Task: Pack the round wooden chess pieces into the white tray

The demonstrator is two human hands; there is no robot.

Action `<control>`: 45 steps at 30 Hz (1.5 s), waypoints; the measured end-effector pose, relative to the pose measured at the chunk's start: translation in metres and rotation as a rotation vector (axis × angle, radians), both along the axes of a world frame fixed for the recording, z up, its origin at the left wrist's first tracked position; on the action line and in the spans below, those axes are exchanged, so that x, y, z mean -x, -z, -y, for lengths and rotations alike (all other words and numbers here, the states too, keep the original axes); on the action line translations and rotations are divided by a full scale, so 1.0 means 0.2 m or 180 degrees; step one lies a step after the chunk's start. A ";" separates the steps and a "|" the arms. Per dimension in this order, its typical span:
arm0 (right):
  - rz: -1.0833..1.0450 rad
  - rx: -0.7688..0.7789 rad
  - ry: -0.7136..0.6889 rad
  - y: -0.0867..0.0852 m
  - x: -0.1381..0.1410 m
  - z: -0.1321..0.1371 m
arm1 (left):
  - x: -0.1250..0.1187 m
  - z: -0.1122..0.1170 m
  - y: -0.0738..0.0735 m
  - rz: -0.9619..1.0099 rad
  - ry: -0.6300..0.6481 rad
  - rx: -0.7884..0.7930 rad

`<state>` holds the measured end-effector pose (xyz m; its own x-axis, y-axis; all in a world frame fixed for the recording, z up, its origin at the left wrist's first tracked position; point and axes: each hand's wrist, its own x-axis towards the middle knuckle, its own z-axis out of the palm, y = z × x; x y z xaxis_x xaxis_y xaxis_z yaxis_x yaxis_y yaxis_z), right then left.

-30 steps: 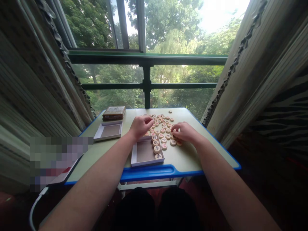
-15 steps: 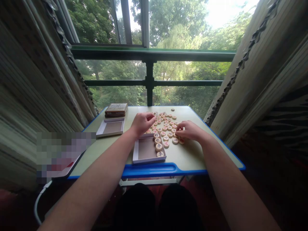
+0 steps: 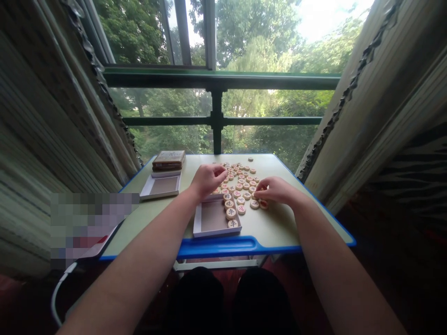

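Note:
Round wooden Chinese chess pieces with red or black characters lie spread over the table. An open shallow box stands at the near edge, with a column of black-marked pieces along its right side. My left hand hovers beyond the box at the left of the spread, its fingers curled together; whatever they may hold is hidden. To the right, the thumb and fingers of my right hand pinch a Chinese chess piece among the others.
Another shallow box part lies at the table's left, in front of a stacked brown box. One lone piece sits near the far edge. A blurred object and a white cable are at the left edge.
My right hand has shifted very slightly left, its fingertips still at the same piece. My left hand has hardly moved.

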<state>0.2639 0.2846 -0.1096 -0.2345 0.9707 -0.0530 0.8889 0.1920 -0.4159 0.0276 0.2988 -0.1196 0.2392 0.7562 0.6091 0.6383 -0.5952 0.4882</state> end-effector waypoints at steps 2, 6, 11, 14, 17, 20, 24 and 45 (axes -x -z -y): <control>-0.0001 0.0015 -0.0002 0.00 0.00 0.00 | 0.00 0.00 0.00 -0.0020 -0.0010 0.0002; 0.0009 0.0115 -0.0057 0.00 -0.01 0.00 | -0.01 0.00 0.00 -0.0049 -0.0044 0.0070; 0.0027 0.0055 -0.0072 0.00 -0.01 0.00 | 0.00 0.00 0.00 -0.0051 0.0009 0.0122; -0.0112 -0.0015 -0.0103 0.00 -0.01 0.00 | 0.00 0.00 0.00 0.0009 -0.0016 0.0135; -0.0524 -0.0122 -0.0151 -0.01 -0.02 0.00 | 0.00 0.00 -0.01 -0.0003 -0.0045 0.0140; -0.1030 -0.0200 -0.0133 -0.02 -0.01 0.02 | -0.01 0.02 -0.01 -0.0067 0.0206 0.0141; -0.1625 -0.0381 -0.0127 -0.03 0.01 0.03 | -0.04 0.06 -0.03 -0.0102 0.0959 0.0455; -0.2315 0.0073 -0.0625 -0.01 0.11 0.06 | -0.08 0.11 -0.05 0.0272 0.1357 0.0862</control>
